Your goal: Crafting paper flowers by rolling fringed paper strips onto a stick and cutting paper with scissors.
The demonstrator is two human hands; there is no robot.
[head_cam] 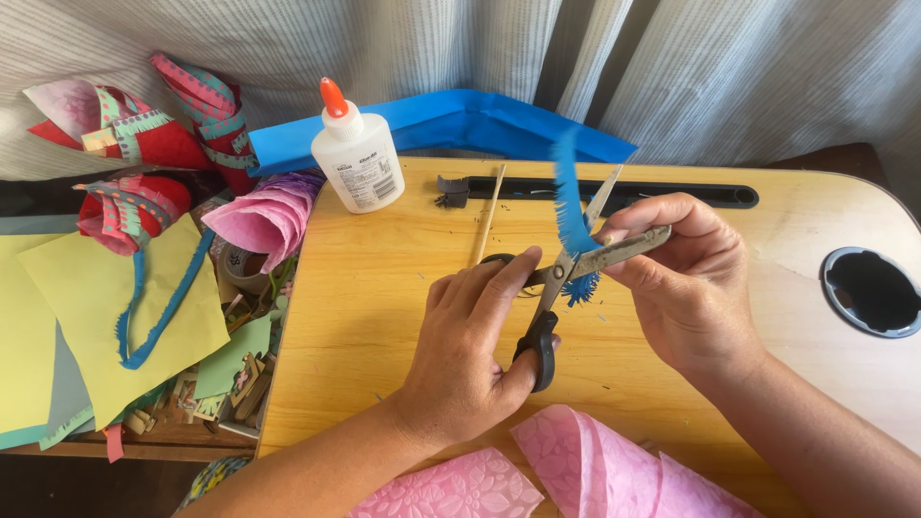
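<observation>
Head camera, looking down at 2 bare hands over a wooden lap table (384,317).

The left hand (470,355) is closed on the black handles of a pair of scissors (561,273), fingers through the loops. The scissors' long axis runs from the handles, low and near the left palm, up and to the right. The blades are parted in a narrow V, 1 pointing up toward the far edge, the other pointing right across the right hand's fingertips.

The right hand (686,283) sits just right of the blades, thumb and fingers pinched together on a blue fringed paper strip (571,206). The strip stands nearly upright, its long axis vertical, rising above the right fingers and passing between the blades. A curled blue tuft hangs just below the blades, between the 2 hands.

Beyond the left hand lie a thin wooden stick (487,225) and a white glue bottle (357,163) with an orange cap. Nearer the wearer than both hands lie pink embossed paper sheets (585,460). Far right of the right hand is a round cup hole (873,291) in the table.

Left of the left hand, off the table, is a heap of yellow paper (96,288), red and pink paper rolls (259,216) and scraps. Striped grey curtain (432,48) hangs behind.
</observation>
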